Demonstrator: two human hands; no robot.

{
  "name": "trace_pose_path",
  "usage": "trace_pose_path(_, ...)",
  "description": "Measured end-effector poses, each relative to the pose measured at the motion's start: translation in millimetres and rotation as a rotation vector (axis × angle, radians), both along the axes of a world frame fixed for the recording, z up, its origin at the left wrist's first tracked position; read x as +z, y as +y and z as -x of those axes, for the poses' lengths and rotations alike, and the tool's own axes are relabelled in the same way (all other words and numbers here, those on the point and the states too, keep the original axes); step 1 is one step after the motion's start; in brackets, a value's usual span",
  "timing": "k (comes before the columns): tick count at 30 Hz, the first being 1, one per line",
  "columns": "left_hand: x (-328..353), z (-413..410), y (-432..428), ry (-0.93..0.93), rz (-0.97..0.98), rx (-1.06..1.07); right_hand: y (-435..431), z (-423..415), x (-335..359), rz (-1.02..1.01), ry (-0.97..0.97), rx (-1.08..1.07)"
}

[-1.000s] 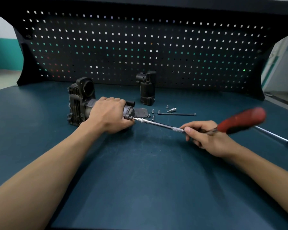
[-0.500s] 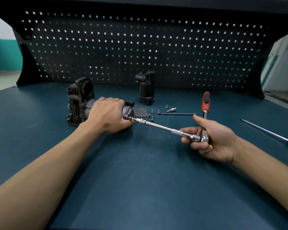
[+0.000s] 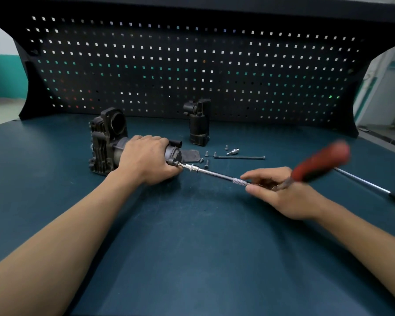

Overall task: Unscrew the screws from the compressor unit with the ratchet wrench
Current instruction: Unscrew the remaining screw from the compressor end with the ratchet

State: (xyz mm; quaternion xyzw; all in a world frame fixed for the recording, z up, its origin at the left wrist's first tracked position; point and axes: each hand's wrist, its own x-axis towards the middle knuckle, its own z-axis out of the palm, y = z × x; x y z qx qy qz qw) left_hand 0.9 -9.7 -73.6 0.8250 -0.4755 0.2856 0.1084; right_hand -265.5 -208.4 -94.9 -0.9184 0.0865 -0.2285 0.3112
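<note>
Red-handled ratchet wrench, dark grey compressor unit, teal table.

Two bare forearms reach forward and converge slightly. The left hand is curled palm-down in a firm wraparound grip. The right hand lies knuckles-down, fingers loosely closed, thumb extended.

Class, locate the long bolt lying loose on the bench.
In the head view, the long bolt lies right of the compressor unit, beyond the ratchet wrench, beside loose screws.

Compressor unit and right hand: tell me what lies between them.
Head view: the ratchet wrench's steel extension bar spans from the compressor unit to the right hand, over bare blue bench.
</note>
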Motion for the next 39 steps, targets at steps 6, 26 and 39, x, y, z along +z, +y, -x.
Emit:
trace_pose_path(6,-1.8,-1.5,0.8,0.002,-0.012,0.007,-7.0,-3.5,-15.3,0.499,-0.024,0.013)
trace_pose_path(26,0.2,-2.1,0.3,0.020,-0.030,0.017,1.6,4.2,-2.1,0.583,-0.113,-0.004)
trace_pose_path(39,-0.6,0.7,-0.3,0.004,-0.045,0.041,7.8,-5.9,1.3,-0.403,-0.029,-0.046)
